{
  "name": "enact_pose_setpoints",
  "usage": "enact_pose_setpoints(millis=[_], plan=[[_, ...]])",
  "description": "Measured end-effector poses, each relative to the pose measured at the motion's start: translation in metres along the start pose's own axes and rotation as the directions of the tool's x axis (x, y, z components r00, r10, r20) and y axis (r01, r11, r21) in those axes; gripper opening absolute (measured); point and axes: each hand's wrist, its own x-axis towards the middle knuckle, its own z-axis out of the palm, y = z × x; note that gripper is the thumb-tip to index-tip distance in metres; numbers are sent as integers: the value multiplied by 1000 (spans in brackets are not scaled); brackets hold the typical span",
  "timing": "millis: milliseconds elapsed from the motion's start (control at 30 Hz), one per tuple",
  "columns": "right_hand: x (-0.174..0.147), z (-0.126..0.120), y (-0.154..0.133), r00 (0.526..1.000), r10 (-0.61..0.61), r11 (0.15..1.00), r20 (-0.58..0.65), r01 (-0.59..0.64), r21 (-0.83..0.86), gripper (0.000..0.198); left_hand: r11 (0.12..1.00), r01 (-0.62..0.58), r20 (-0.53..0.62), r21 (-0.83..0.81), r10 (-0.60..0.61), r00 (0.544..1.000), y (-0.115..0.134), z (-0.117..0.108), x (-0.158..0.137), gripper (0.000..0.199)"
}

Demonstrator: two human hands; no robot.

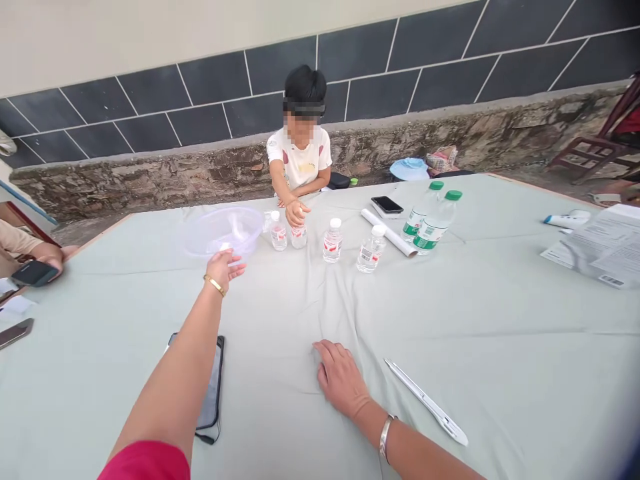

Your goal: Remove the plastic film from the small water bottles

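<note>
My left hand (225, 268) reaches over the near rim of a clear, purplish plastic basin (200, 248), its fingers apart. A small white thing (227, 247) shows just past its fingertips; whether I touch it I cannot tell. My right hand (341, 379) lies palm down on the cloth, holding nothing, to the left of a white pen (427, 403). Past the hands stand capped clear water bottles: a left one (279, 235), a middle one (333, 243) and a right one (371, 255). The person opposite has a hand (297, 212) on the top of another bottle (299, 237).
Two green-capped bottles (431, 230) stand by a rolled paper (387, 231) and a phone (387, 204). Under my left forearm lies a dark-edged tablet or phone (213, 390). White papers and a box (607, 247) are at right. Another person's hand (50, 257) holds a dark device at left.
</note>
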Motion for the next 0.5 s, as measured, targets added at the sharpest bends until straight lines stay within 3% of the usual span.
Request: enact_pose_setpoints(millis=[67,133,200,267,367,500], plan=[[1,1,0,1000,0,1000,15,1,-8,42,979,-66,120,195,43,992,-51,-1,-54,22],[2,1,-1,1000,2,1000,31,-2,-9,42,854,-218,284,472,87,955,-104,-12,-115,13],[3,2,-1,999,7,1000,44,-6,-12,41,579,-454,463,677,144,874,-151,-29,-170,14],[4,2,-2,998,11,1000,56,-10,-18,41,338,-554,531,761,166,831,-185,-48,-213,18],[6,1,-4,997,16,999,77,-14,-29,40,126,-645,617,754,202,761,-206,-69,-245,25],[9,-1,-6,994,22,999,107,-18,-41,38,-9,-681,670,732,191,718,-198,-74,-246,25]])
